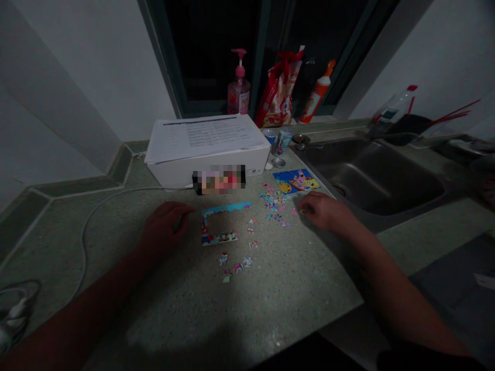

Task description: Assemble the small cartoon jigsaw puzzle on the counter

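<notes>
Head view shows you a partly joined puzzle border lying flat on the countertop, between your hands and well in from the front edge. Judging by its look, it is thin and light, stiff within each piece but weak at the joints, so it would likely bend or part if lifted by one end. To shift it, press it flat and push from its outer sides. The loose pieces should weigh next to nothing and may skid on the hard surface; take each one by opposite edges.

The border has three sides: light blue along the top, reddish down the left, many colours along the bottom; its right side is open. The loose pieces, pink, aqua, yellow and white, heap toward the sink, with several strewn nearer the front edge. Behind the heap lies a blue picture card, near the sink's left edge.

Your left hand is just beside the border, index finger extended and thumb apart from it. Your right hand is beside the heap, fingers curled; whether they pinch a piece, you cannot tell.
</notes>
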Tool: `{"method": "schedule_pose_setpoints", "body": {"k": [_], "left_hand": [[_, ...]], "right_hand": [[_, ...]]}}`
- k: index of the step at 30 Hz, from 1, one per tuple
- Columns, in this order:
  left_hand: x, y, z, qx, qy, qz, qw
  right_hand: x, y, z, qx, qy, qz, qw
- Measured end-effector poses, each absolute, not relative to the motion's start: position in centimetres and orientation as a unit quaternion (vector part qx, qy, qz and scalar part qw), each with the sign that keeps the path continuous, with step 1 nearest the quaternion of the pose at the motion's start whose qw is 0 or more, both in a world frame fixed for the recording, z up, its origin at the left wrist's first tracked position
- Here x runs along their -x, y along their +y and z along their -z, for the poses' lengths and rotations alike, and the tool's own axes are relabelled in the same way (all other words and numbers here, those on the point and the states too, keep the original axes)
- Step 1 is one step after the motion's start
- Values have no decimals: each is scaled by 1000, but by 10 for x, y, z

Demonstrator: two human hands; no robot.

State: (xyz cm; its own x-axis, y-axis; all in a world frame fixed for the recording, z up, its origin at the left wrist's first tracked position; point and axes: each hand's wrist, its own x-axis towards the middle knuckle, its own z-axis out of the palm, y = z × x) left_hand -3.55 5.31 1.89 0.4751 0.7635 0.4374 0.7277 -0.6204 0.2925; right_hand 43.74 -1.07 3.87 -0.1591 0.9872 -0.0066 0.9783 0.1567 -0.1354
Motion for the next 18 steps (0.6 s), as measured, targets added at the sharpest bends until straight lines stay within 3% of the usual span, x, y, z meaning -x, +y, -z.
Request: {"method": "schedule_pose_setpoints", "body": {"k": [7, 18], "left_hand": [[36, 55, -17, -858, 443, -258, 35], [35, 53, -20, -858, 438, -263, 41]], "right_hand": [[-423, -8, -36, 570, -804, -50, 164], [-411, -10, -41, 539, -819, -125, 152]]}}
